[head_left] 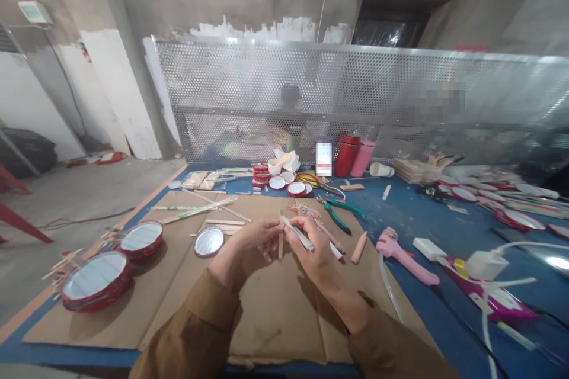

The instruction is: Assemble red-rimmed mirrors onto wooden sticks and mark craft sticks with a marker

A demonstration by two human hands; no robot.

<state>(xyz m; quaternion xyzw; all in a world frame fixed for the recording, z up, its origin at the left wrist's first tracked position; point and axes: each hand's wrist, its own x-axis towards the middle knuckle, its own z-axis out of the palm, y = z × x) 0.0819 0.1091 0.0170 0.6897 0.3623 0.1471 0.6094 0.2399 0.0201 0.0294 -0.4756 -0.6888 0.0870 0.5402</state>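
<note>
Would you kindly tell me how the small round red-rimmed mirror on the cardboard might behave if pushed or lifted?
The small round red-rimmed mirror lies flat on the brown cardboard sheet, so a push would probably slide it, not roll it. Its reflective face looks like glass: likely fragile and slick. Thin and small, it is probably light.

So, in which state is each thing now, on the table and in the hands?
wooden stick, upright, pinched by fingers of left hand
silver tool, tilted, gripped in right hand
small round mirror, flat, glass up
paper cup, on its side
red bottle, upright, capped
</note>
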